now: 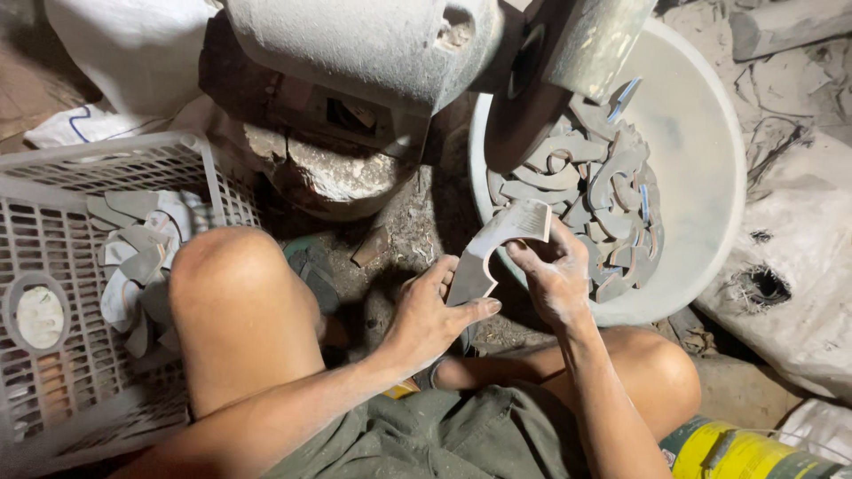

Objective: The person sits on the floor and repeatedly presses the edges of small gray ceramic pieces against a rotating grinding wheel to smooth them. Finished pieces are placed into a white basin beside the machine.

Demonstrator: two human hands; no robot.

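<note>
Grey bench grinder (373, 44) fills the far centre, dusty motor housing with a dark grinding wheel (524, 124) on its right end, hanging over the pale round basin (701, 133) at far right; basin holds a heap of flat curved metal blanks (603, 186), some with blue marks. White plastic crate (62, 177) at left, lattice walls, more grey blanks (138, 257) piled inside next to the person's bare knee. Near centre, both hands together on one curved metal blank (497, 244) held just below the wheel, not touching it: left hand (426, 315) pinches its near end between thumb and fingers, right hand (555, 279) grips the far, wider end from the right. Yellow-green can (737, 451) at near right corner
</note>
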